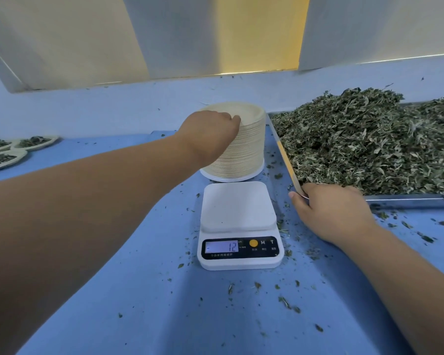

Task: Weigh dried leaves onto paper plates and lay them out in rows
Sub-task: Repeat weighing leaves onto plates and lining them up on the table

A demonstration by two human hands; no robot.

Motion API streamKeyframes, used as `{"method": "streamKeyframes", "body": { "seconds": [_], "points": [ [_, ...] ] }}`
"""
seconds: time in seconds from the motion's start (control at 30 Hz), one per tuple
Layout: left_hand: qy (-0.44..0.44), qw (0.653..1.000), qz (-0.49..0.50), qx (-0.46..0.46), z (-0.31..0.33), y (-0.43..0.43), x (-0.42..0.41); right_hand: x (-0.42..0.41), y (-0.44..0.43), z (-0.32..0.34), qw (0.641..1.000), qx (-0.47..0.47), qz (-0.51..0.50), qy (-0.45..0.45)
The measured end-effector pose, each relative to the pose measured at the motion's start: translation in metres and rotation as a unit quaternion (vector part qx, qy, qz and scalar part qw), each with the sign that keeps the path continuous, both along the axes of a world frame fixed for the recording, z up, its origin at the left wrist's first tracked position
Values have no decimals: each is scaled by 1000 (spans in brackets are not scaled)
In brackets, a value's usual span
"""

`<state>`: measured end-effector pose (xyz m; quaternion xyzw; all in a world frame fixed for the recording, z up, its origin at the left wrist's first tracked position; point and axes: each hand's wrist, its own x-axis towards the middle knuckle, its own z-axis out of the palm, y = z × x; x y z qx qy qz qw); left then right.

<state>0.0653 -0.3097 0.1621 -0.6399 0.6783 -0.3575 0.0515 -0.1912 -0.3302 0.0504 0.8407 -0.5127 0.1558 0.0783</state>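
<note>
Left hand (210, 130) pinches the tall stack of beige paper plates (244, 152), fingertips hidden; right hand (336, 212) grips a corner of the steel tray (408, 200), cut off rightward.

So the scale (237, 226) sits about mid-worktop (139, 290), display side toward the near edge. Right behind it on the far side is the stack of paper plates (244, 149), close to the scale. The tray (408, 198) is off to the right, its left rim just beside the stack, with the dried leaves (369, 139) heaped in it. Way over at the far left are a few filled plates (5, 155), touching each other. Loose leaf bits (287, 303) lie scattered on the worktop around the scale and along the tray. Of the hands, the left hand (210, 129) is on top of the stack and the right hand (328, 208) holds the tray's near left corner.
</note>
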Motion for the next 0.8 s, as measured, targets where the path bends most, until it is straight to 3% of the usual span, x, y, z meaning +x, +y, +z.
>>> {"method": "streamKeyframes", "body": {
  "seconds": [0.43, 0.7, 0.8],
  "points": [
    [-23, 1000, 10, 16, 3, -3, -2, -2, -2, -3, 1000, -3, 12, -4],
    [-110, 993, -8, 47, 7, -1, -6, -2, -3, -5, 1000, -17, 14, -10],
    [-101, 994, -17, 40, 11, -2, -8, -2, -4, -5, 1000, -14, 19, -17]
  ]
}}
